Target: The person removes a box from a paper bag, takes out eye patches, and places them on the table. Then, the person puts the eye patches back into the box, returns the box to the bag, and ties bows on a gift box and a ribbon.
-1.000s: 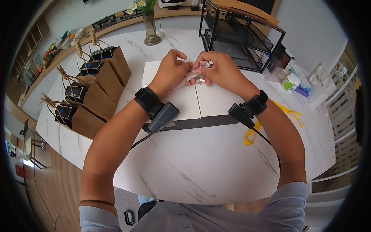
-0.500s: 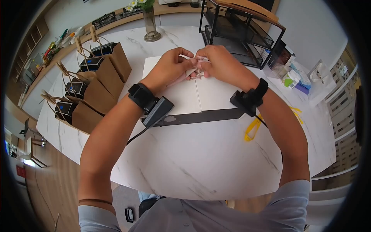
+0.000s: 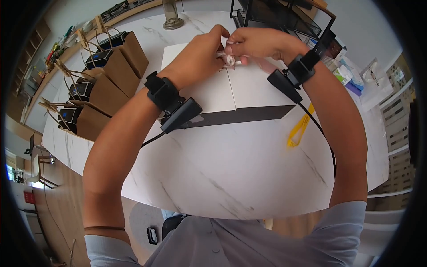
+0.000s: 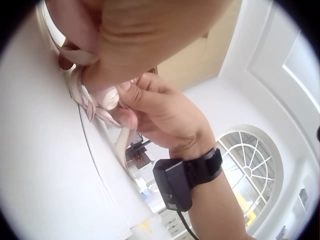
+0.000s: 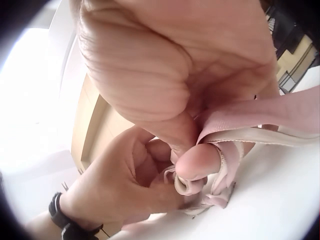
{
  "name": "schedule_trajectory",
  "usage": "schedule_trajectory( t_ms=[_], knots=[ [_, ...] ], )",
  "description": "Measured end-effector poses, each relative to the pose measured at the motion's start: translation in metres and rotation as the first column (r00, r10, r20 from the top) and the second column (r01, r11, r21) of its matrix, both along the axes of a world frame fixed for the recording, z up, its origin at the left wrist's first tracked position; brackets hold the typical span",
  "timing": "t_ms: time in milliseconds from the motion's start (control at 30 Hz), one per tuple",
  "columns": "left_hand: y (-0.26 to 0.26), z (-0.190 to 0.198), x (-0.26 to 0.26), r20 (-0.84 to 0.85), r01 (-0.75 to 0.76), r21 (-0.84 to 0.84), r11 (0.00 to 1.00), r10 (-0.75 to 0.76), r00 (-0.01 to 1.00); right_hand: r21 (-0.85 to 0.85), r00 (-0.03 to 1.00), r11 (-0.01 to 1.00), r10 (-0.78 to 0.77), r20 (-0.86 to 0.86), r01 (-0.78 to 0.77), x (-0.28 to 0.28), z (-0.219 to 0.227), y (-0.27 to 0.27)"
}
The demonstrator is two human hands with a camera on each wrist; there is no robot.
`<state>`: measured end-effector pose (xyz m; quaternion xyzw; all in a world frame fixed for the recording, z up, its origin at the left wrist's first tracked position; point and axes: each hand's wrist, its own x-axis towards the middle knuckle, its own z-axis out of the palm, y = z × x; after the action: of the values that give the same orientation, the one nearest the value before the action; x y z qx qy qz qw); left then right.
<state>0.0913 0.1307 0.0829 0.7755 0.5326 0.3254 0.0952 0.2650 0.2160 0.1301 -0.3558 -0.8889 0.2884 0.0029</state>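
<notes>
A pink satin ribbon runs over the top of a white box, gathered into loops and folds near the box's middle. My left hand pinches the ribbon from the left. From the right, my right hand holds it between thumb and fingers. In the right wrist view a small ribbon loop sits by the right thumb, close against the left fingers. One length of ribbon stretches away from the right hand, and a tail hangs along the box top in the left wrist view.
Several brown paper bags with clothespins on their handles stand at the left. A glass vase and a black mesh rack are at the back. Yellow ribbon lies right of the box on the marble-patterned table.
The head view has tilted down, so box and bags sit higher in it. Both hands stay at the ribbon with shifted fingers; a ribbon length now shows right of the right hand.
</notes>
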Motion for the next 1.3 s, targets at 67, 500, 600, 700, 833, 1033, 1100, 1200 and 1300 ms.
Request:
schedule_trajectory(
  t_ms=[67, 500, 600, 700, 833, 1033, 1100, 1200, 1300],
  knots=[
    [0.001, -0.002, 0.002, -0.073, 0.001, 0.118, 0.993, 0.008, 0.997, -0.033, 1.0, 0.999, 0.003, -0.003, -0.003, -0.002, -0.001, 0.001],
    [-0.016, 0.026, 0.008, -0.584, 0.181, 0.371, 0.911, 0.078, 0.808, -0.235, 0.959, 0.96, 0.086, -0.271, -0.152, 0.002, -0.024, 0.027],
    [-0.011, 0.025, 0.012, -0.581, 0.088, 0.254, 0.963, 0.079, 0.81, -0.262, 0.941, 0.943, 0.115, -0.318, -0.204, 0.002, -0.021, 0.015],
    [-0.016, 0.025, 0.016, -0.497, 0.106, 0.245, 0.964, 0.031, 0.867, -0.315, 0.937, 0.945, -0.026, -0.349, -0.091, 0.004, -0.025, 0.018],
    [-0.006, 0.019, 0.012, -0.459, 0.124, 0.255, 0.959, 0.007, 0.888, -0.32, 0.913, 0.946, -0.077, -0.401, -0.061, 0.004, -0.026, 0.014],
    [-0.01, 0.022, 0.016, -0.581, 0.03, 0.263, 0.964, 0.134, 0.803, -0.318, 0.901, 0.948, -0.124, -0.417, -0.017, 0.007, -0.029, 0.019],
    [-0.009, 0.023, 0.016, -0.706, 0.259, 0.492, 0.831, 0.207, 0.677, -0.347, 0.909, 0.937, -0.118, -0.4, -0.031, 0.008, -0.033, 0.028],
    [-0.008, 0.025, 0.017, -0.775, 0.203, 0.382, 0.902, 0.192, 0.602, -0.363, 0.896, 0.932, -0.151, -0.418, -0.012, 0.007, -0.035, 0.024],
    [-0.01, 0.028, 0.022, -0.761, 0.174, 0.317, 0.932, 0.141, 0.633, -0.355, 0.881, 0.935, -0.176, -0.439, 0.01, 0.007, -0.032, 0.02]
  ],
)
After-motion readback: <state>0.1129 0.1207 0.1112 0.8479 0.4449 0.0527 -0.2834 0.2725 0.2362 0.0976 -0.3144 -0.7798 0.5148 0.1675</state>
